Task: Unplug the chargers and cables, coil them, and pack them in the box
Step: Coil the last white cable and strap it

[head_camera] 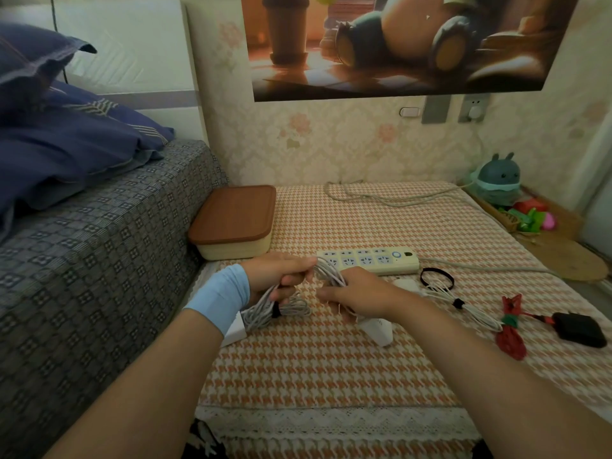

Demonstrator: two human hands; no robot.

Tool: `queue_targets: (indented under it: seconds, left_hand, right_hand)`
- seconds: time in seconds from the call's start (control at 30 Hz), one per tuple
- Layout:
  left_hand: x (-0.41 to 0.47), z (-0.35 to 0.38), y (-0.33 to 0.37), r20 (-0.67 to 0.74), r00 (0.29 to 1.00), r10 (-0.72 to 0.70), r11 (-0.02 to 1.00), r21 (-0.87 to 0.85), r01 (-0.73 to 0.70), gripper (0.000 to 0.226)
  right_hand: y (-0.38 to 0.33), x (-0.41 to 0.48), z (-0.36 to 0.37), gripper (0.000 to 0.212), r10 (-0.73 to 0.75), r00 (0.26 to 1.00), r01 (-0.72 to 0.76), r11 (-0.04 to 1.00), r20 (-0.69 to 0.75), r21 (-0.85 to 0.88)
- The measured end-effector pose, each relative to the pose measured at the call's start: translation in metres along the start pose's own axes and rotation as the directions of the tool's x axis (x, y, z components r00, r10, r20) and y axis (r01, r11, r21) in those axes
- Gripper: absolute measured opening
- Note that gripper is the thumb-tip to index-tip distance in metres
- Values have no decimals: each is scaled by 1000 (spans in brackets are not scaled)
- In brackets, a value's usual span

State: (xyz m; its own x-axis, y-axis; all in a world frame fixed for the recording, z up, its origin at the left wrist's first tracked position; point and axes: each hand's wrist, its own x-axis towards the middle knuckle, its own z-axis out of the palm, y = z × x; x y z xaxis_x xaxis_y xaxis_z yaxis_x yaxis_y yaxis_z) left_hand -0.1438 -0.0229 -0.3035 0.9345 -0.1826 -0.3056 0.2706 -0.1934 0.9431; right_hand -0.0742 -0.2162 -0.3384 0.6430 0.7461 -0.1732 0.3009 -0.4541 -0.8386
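1. A table with an orange checked cloth stands by a bed.
2. The white cable is a thick looped bunch just above it.
3. The left hand and right hand both curl their fingers round the cable.

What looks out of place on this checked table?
Nothing looks spilled or broken. One oddity: the box is still closed, while the red cable lies in an untidy bunch at the right.

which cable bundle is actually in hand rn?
The leftmost white cable, held by left hand and right hand. The other white bundle and the red cable lie untouched on the cloth to its right.
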Motion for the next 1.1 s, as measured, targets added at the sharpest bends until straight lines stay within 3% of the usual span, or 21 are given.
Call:
queue_targets:
  seconds: [0.13, 0.27, 0.37, 0.43, 0.53, 0.67, 0.8, 0.87, 0.93, 1.1]
  left_hand:
    - [2, 3, -2, 47, 999, -17, 978, -205, 26, 22]
    - [6, 3, -4, -55, 992, -112, 987, -118, 105, 22]
    - [1, 7, -2, 51, 974, -221, 971, -78, 225, 22]
    - [1, 11, 2, 49, 982, -184, 977, -97, 188, 24]
    - [8, 13, 4, -111, 993, -44, 989, -143, 28, 21]
    - [15, 14, -1, -229, 973, 40, 976, -199, -87, 25]
    - [19, 24, -5, -334, 938, 91, 959, -226, -173, 22]
    - [23, 32, -7, -393, 915, 87, 945, -259, -201, 20]
    - [27, 38, -9, -435, 898, 69, 936, -284, -209, 19]
    - [37, 41, -15, -512, 857, 58, 980, -136, -147, 34]
  right_hand:
    - [-2, 0, -6, 44, 64, 998, -60, 989, -26, 132]
    - [5, 2, -14, 37, 100, 988, -70, 969, -116, 237]
    - [9, 1, -14, 34, 110, 984, -70, 962, -140, 262]
    - [8, 3, -12, 34, 117, 974, -63, 962, -193, 264]
    - [7, 4, -9, 29, 118, 960, -51, 966, -256, 252]
    - [7, 2, -7, 25, 81, 977, -25, 961, -195, 275]
    - [7, 2, -6, 30, 84, 987, -67, 990, -136, 125]
    - [6, 1, -5, 33, 85, 982, -83, 996, -166, 20]
    - [5, 0, -4, 37, 110, 980, -97, 992, -168, 84]
    - [11, 9, 4, 35, 185, 962, -181, 983, -203, 43]
